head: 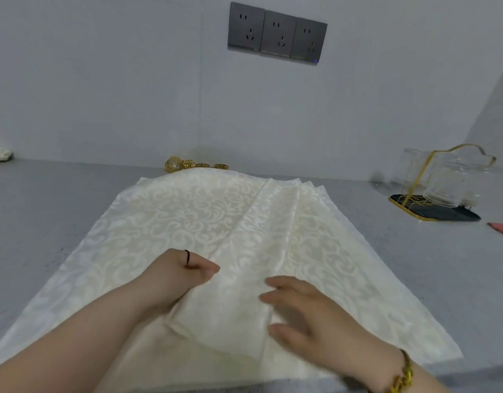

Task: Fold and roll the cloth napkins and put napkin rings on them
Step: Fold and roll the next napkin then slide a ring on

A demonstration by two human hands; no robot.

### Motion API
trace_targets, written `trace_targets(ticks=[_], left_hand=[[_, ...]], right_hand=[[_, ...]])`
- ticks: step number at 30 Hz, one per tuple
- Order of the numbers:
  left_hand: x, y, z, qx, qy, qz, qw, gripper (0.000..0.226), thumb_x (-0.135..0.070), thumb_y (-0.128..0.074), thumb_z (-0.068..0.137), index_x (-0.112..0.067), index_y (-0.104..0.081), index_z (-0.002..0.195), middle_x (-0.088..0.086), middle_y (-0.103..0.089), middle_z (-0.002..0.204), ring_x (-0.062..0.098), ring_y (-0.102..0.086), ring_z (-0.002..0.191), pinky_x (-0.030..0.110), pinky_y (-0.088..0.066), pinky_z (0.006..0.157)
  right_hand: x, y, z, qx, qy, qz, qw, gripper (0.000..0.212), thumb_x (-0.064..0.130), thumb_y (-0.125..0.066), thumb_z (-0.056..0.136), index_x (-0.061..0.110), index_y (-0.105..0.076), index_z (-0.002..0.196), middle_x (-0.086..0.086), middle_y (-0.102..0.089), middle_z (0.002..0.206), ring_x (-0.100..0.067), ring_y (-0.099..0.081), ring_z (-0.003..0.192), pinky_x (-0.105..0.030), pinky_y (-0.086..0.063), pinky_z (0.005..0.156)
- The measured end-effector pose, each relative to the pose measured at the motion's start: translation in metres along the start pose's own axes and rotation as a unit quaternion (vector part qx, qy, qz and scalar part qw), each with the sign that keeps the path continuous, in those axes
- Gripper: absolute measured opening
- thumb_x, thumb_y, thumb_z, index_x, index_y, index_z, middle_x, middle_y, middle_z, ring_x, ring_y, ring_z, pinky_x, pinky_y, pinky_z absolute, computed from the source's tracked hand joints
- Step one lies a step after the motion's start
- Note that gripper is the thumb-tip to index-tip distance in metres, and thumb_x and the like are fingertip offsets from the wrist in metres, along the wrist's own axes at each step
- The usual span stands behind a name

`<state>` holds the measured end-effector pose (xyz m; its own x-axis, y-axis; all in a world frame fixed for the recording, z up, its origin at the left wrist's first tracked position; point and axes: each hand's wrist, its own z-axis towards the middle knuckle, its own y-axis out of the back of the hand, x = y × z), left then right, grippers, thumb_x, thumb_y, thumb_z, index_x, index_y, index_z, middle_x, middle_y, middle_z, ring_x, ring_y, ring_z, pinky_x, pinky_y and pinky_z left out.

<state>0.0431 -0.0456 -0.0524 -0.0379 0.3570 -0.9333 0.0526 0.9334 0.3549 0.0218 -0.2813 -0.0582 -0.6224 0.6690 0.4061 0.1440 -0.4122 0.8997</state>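
Your left hand is pinching the fold of the napkin; your right hand, fingers spread, is pressing it flat. Keep the crease running straight toward 12 o'clock.

I get soft, even, cool light, with only faint shadows on the desk. The napkin shows a mild sheen. Everything looks slightly soft, and the wide lens bows the desk's far edge and stretches the corners.
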Motion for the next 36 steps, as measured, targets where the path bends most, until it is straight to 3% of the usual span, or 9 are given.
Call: trace_targets(ticks=[5, 8, 16, 20, 23, 26, 28, 31, 36], left_hand=[[0.004, 0.007, -0.027, -0.009, 0.027, -0.029, 0.999, 0.022, -0.006, -0.059, 0.086, -0.02, -0.074, 0.078, -0.005, -0.072, 0.085, 0.015, -0.065, 0.085, 0.021, -0.048, 0.075], [0.005, 0.014, -0.041, 0.015, 0.027, -0.015, 0.999, 0.046, 0.01, -0.038, 0.085, -0.022, -0.072, 0.084, 0.004, -0.064, 0.093, 0.021, -0.059, 0.089, 0.025, -0.044, 0.079], [0.025, 0.008, -0.065, 0.009, -0.177, 0.172, 0.969, 0.052, -0.001, -0.058, 0.082, -0.051, -0.068, 0.073, -0.038, -0.059, 0.09, -0.014, -0.055, 0.089, 0.005, -0.043, 0.074], [0.034, 0.009, -0.062, -0.003, -0.307, 0.331, 0.892, 0.026, -0.033, -0.048, 0.068, -0.038, -0.073, 0.076, -0.048, -0.041, 0.104, -0.024, -0.039, 0.091, -0.001, -0.035, 0.074], [0.041, 0.011, -0.059, 0.008, -0.344, 0.313, 0.885, 0.027, -0.038, -0.049, 0.072, -0.033, -0.073, 0.082, -0.046, -0.044, 0.112, -0.015, -0.042, 0.102, 0.006, -0.038, 0.082], [0.045, 0.009, -0.06, -0.018, -0.378, 0.303, 0.875, 0.026, -0.035, -0.049, 0.076, -0.031, -0.072, 0.087, -0.056, -0.045, 0.095, -0.022, -0.04, 0.11, 0.002, -0.026, 0.096], [0.046, 0.007, -0.061, -0.034, -0.361, 0.291, 0.885, 0.024, -0.041, -0.046, 0.076, -0.034, -0.068, 0.083, -0.051, -0.052, 0.087, -0.026, -0.042, 0.105, -0.002, -0.025, 0.094], [0.039, 0.004, -0.062, -0.028, -0.249, 0.225, 0.942, 0.037, -0.046, -0.053, 0.079, -0.023, -0.055, 0.05, -0.021, -0.06, 0.068, -0.007, -0.054, 0.081, 0.003, -0.036, 0.071], [0.029, -0.003, -0.055, -0.049, -0.091, 0.178, 0.979, 0.058, -0.022, -0.063, 0.083, -0.02, -0.03, 0.035, -0.007, -0.04, 0.05, 0.005, -0.039, 0.047, 0.011, -0.033, 0.05]], right_hand=[[0.013, -0.03, -0.024, -0.087, 0.111, -0.095, 0.986, 0.051, 0.072, -0.029, 0.08, 0.039, -0.047, 0.115, 0.02, -0.045, 0.131, 0.0, -0.037, 0.122, -0.017, -0.034, 0.102], [0.015, -0.038, -0.029, -0.122, 0.103, -0.062, 0.985, 0.048, 0.066, -0.029, 0.085, 0.035, -0.05, 0.115, 0.016, -0.053, 0.126, -0.001, -0.039, 0.121, -0.017, -0.024, 0.105], [0.013, -0.051, -0.038, -0.127, 0.109, -0.029, 0.986, 0.051, 0.06, -0.057, 0.072, 0.035, -0.05, 0.116, 0.014, -0.056, 0.124, 0.004, -0.037, 0.121, -0.012, -0.016, 0.107], [0.013, -0.056, -0.039, -0.142, 0.105, -0.056, 0.983, 0.05, 0.055, -0.059, 0.067, 0.034, -0.052, 0.111, 0.013, -0.059, 0.121, 0.001, -0.045, 0.117, -0.012, -0.023, 0.104], [0.015, -0.057, -0.038, -0.175, 0.101, -0.048, 0.978, 0.036, 0.058, -0.054, 0.077, 0.036, -0.055, 0.105, 0.017, -0.061, 0.116, 0.003, -0.048, 0.114, -0.007, -0.025, 0.102], [0.019, -0.054, -0.039, -0.199, 0.066, 0.031, 0.977, 0.037, 0.063, -0.041, 0.084, 0.034, -0.062, 0.097, 0.033, -0.061, 0.106, 0.014, -0.049, 0.11, -0.004, -0.03, 0.097], [0.022, -0.051, -0.039, -0.192, 0.023, 0.112, 0.975, 0.046, 0.067, -0.043, 0.079, 0.027, -0.064, 0.089, 0.033, -0.064, 0.095, 0.011, -0.056, 0.098, -0.004, -0.035, 0.087], [0.023, -0.049, -0.037, -0.228, -0.042, 0.143, 0.962, 0.049, 0.064, -0.045, 0.072, 0.017, -0.05, 0.06, 0.0, -0.055, 0.067, -0.008, -0.049, 0.065, -0.013, -0.033, 0.062], [0.027, -0.049, -0.033, -0.254, -0.126, 0.116, 0.952, 0.035, 0.045, -0.055, 0.075, 0.028, -0.041, 0.047, 0.021, -0.052, 0.071, -0.003, -0.043, 0.073, -0.012, -0.029, 0.062]])
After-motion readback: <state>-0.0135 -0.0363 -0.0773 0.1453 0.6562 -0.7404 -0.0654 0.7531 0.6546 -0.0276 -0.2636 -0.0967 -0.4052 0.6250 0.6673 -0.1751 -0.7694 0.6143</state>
